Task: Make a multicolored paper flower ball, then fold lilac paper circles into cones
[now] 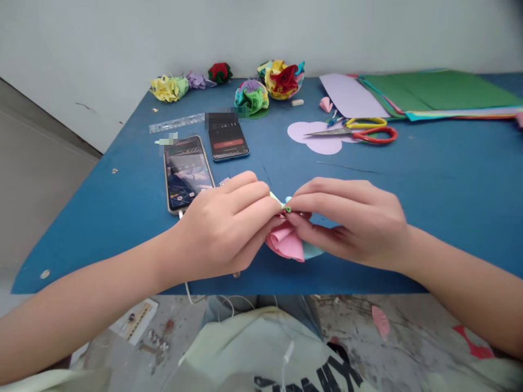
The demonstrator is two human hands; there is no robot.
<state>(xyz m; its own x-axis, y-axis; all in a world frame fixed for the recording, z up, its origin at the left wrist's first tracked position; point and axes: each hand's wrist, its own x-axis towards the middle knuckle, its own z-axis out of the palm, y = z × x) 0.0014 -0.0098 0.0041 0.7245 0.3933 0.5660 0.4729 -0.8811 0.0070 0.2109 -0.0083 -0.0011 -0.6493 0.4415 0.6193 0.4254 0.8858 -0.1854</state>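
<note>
Between my two hands, over the near part of the table, is a fabric or felt flower (288, 242) with ruffled pink, green and light blue petals. My left hand (232, 223) pinches its left side, fingers curled over it. From the right, my right hand (351, 218) pinches the top of the folds, where a bit of green shows at the fingertips. Both hands partly cover the flower, so its far side is hidden. I cannot make out whether a needle is between the fingers. A thin dark thread or needle (347, 167) lies on the table beyond my right hand.
Two phones (188, 173) (227, 136) lie to the left, near a clear ruler (176, 123). Scissors (359, 131) rest on a lilac flower-shaped piece (312, 137). Finished ruffled flowers (285, 80) line the back edge; stacked coloured sheets (441, 90) sit at the back right.
</note>
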